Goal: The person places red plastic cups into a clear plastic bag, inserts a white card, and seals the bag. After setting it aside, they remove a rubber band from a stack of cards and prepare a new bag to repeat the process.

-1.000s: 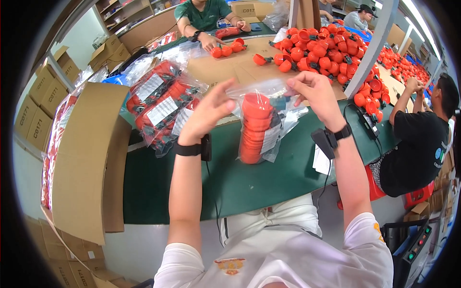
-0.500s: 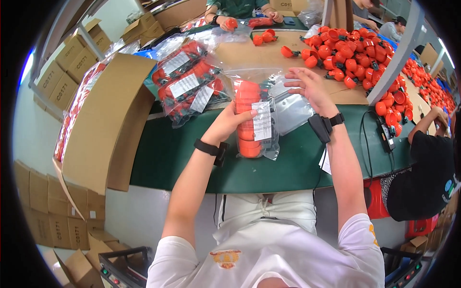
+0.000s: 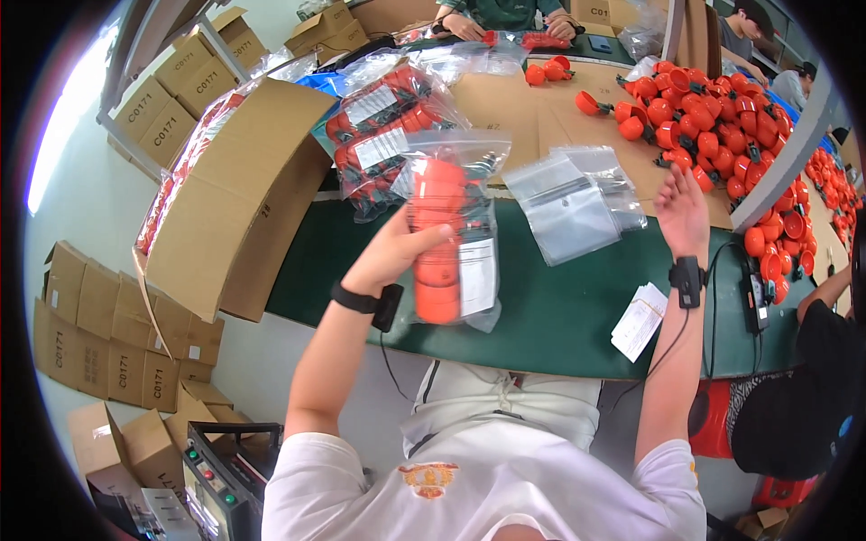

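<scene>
My left hand (image 3: 390, 255) is closed around a clear zip bag (image 3: 440, 248) of stacked orange-red cup-shaped parts with a white printed label, its thumb across the front. The bag is upright and slightly blurred, above the green table's front part. My right hand (image 3: 683, 209) is raised palm up with bent fingers apart and nothing visible in it. It is nearest to the big heap of orange-red cup-shaped parts (image 3: 713, 126). Between my hands lie several flat clear zip bags (image 3: 568, 203). Behind my left hand are several filled, labelled bags (image 3: 379, 144).
A large open cardboard carton (image 3: 239, 180) stands at the left. White paper slips (image 3: 640, 320) lie near the front edge, left of a black power strip (image 3: 756, 299). A grey post (image 3: 794, 135) rises at the right. Co-workers sit across the table and at the right.
My right hand has moved right, away from the filled bag and the flat bags. The filled bag has shifted left in my left hand. The whole view has turned somewhat.
</scene>
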{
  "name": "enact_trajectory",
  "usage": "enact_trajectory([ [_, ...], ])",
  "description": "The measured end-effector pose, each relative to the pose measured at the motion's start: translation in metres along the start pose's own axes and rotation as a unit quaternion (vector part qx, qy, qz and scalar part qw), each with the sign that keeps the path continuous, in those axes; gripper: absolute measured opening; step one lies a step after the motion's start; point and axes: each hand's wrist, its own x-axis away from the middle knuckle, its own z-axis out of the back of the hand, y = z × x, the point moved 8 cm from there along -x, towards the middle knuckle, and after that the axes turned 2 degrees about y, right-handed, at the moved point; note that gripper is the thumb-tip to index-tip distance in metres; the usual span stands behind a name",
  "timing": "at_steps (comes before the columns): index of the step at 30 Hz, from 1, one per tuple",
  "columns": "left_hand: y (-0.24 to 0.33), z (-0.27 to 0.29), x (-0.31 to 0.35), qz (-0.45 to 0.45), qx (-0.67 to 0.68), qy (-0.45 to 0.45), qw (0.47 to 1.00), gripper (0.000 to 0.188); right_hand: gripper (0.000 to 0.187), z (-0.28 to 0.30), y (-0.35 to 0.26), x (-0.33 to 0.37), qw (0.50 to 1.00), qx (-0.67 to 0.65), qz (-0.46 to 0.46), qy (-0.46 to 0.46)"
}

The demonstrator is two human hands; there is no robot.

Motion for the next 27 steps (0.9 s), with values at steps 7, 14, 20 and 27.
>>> enact_trajectory([
  [7, 0.148, 0.071, -0.035, -0.108, -0.262, 0.128, 0.951, 0.058, 0.024, 0.009, -0.014, 0.017, 0.998, 0.035, 0.036, 0.048],
  [14, 0.182, 0.085, -0.110, -0.260, -0.785, 0.261, 0.498, 0.063, 0.022, 0.011, -0.008, 0.020, 0.994, 0.099, 0.008, 0.036],
  [20, 0.109, 0.138, -0.119, -0.089, -0.705, 0.236, 0.663, 0.068, 0.022, 0.010, -0.006, 0.018, 0.988, 0.141, 0.022, 0.063],
  [27, 0.072, 0.090, -0.098, -0.082, -0.819, 0.202, 0.532, 0.096, 0.023, 0.003, -0.006, 0.024, 0.976, 0.202, 0.035, 0.073],
])
